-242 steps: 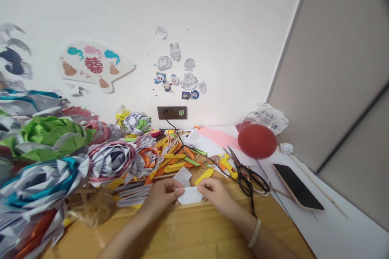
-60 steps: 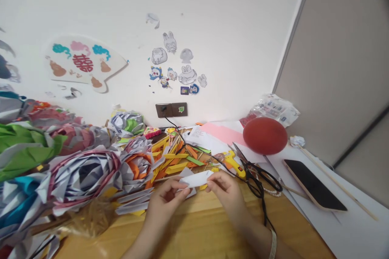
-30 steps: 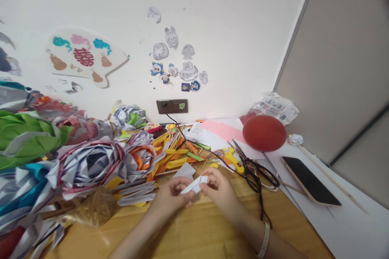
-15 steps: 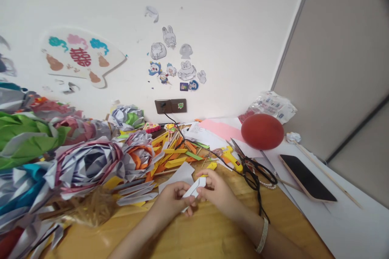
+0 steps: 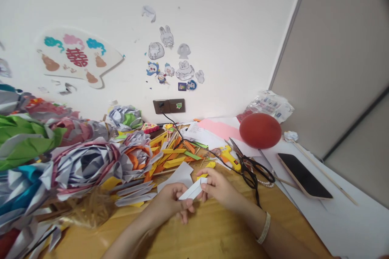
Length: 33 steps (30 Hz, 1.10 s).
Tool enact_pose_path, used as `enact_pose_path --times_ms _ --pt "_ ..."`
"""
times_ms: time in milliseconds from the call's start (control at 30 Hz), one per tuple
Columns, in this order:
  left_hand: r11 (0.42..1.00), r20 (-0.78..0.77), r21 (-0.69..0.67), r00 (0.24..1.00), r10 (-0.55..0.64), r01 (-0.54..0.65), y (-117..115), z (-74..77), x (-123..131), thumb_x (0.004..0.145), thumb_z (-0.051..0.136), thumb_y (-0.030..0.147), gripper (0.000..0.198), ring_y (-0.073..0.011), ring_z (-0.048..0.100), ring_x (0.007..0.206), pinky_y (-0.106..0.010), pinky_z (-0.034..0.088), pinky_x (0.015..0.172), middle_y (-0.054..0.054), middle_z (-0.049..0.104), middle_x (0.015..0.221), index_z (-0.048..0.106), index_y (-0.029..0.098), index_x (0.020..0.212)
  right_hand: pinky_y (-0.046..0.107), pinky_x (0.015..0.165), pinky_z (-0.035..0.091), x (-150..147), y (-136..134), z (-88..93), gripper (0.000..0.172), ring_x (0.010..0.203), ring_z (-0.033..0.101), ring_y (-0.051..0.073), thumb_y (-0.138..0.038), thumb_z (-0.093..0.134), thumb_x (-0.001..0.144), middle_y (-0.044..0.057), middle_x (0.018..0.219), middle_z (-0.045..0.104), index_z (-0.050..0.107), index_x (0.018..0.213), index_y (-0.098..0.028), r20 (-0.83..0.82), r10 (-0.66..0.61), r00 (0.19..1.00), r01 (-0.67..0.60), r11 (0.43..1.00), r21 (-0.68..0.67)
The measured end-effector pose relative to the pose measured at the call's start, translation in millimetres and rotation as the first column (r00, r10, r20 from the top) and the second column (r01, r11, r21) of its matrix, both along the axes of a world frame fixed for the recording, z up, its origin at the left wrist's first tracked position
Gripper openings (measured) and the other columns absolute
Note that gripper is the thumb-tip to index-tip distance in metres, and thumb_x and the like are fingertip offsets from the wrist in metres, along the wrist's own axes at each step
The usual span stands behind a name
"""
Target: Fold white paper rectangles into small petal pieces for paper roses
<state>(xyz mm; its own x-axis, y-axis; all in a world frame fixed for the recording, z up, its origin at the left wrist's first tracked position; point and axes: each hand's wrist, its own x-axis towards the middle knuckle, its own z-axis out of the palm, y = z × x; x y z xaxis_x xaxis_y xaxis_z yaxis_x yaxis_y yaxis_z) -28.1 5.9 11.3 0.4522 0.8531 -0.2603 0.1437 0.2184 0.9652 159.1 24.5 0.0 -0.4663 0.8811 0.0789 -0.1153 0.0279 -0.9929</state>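
We face a white wall (image 5: 212,4) that meets a grey panel (image 5: 340,60) at the right, forming a corner. On the wall we see a fan-shaped paper decoration (image 5: 77,57), a cluster of cartoon stickers (image 5: 174,60) and a dark double socket (image 5: 169,106) with a black cable (image 5: 176,127) plugged in. Below, a wooden counter (image 5: 212,234) runs to the wall. Light is even and soft

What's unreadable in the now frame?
Head view only:
- Folded white paper strip: its ends are covered by the left hand and right hand.
- Black-handled scissors: cables cross them.
- Small wall stickers: too small.
- Large folded paper flowers: cut by left edge.
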Motion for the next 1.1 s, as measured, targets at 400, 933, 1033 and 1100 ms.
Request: enact_pose_path --times_ms 400,933,1033,1100 --pt "1.0 -0.05 -0.001 0.999 -0.003 0.003 4.4 -5.7 1.5 0.06 0.07 0.042 0.034 -0.011 0.058 0.043 -0.02 0.042 0.042 0.0 0.065 0.059 0.052 0.014 0.067 0.02 0.047 0.037 -6.8 0.7 -7.0 0.014 0.048 0.049 0.009 -0.028 0.057 0.072 -0.003 0.057 0.055 0.05 0.073 -0.016 0.171 -0.098 0.98 0.094 0.995 0.033" --pt "0.984 0.24 -0.162 0.964 0.115 -0.077 3.3 12.3 -11.4 0.065 0.07 0.023 0.026 -0.0054 0.054 0.046 -0.016 0.041 0.048 -0.003 0.069 0.074 0.06 0.015 0.087 0.019 0.047 0.038 -2.1 1.2 -1.5 0.012 0.046 0.05 0.008 -0.015 0.049 0.067 -0.005 0.06 0.051 0.057 0.075 -0.016 0.118 -0.077 0.99 0.066 0.993 0.098" --pt "0.981 0.29 -0.187 0.951 0.109 -0.055 2.2 16.8 -11.7 0.067 0.069 0.025 0.024 -0.0077 0.058 0.055 -0.018 0.045 0.056 -0.005 0.068 0.078 0.062 0.013 0.087 0.02 0.046 0.038 -2.4 3.2 -5.3 0.008 0.047 0.05 0.008 -0.019 0.054 0.066 -0.004 0.06 0.051 0.057 0.073 -0.015 0.109 -0.128 0.986 0.12 0.99 0.078" --pt "0.986 0.275 -0.15 0.955 0.108 -0.068 1.6 17.4 -9.3 0.07 0.066 0.032 0.025 -0.0084 0.059 0.057 -0.018 0.044 0.055 -0.005 0.067 0.077 0.063 0.012 0.083 0.02 0.047 0.039 -2.5 3.2 -5.7 0.011 0.048 0.05 0.008 -0.023 0.059 0.066 -0.003 0.063 0.053 0.056 0.073 -0.015 0.115 -0.126 0.985 0.117 0.99 0.082"
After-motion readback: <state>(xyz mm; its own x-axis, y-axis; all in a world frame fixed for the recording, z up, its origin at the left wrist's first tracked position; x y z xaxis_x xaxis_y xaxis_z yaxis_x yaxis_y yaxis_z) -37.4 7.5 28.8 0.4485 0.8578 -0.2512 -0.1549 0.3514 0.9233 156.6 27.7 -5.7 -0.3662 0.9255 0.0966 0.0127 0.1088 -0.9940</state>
